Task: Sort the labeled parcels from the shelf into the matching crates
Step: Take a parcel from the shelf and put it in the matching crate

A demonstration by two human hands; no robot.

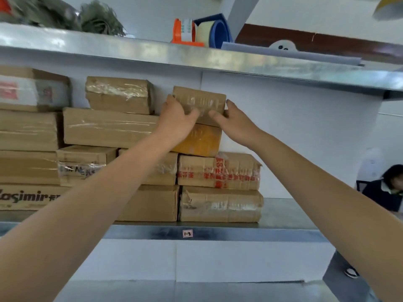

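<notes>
Hands [177, 119] [236, 124] around taped cardboard parcel [204, 101]

The top parcel [199, 99] sits atop the stack [109, 127] on the lower shelf [283, 211]. A tape dispenser [182, 31] stands on the upper shelf [130, 49] above.

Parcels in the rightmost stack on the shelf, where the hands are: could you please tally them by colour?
Brown parcels: 3
Yellow parcel: 1
Total: 4
</notes>
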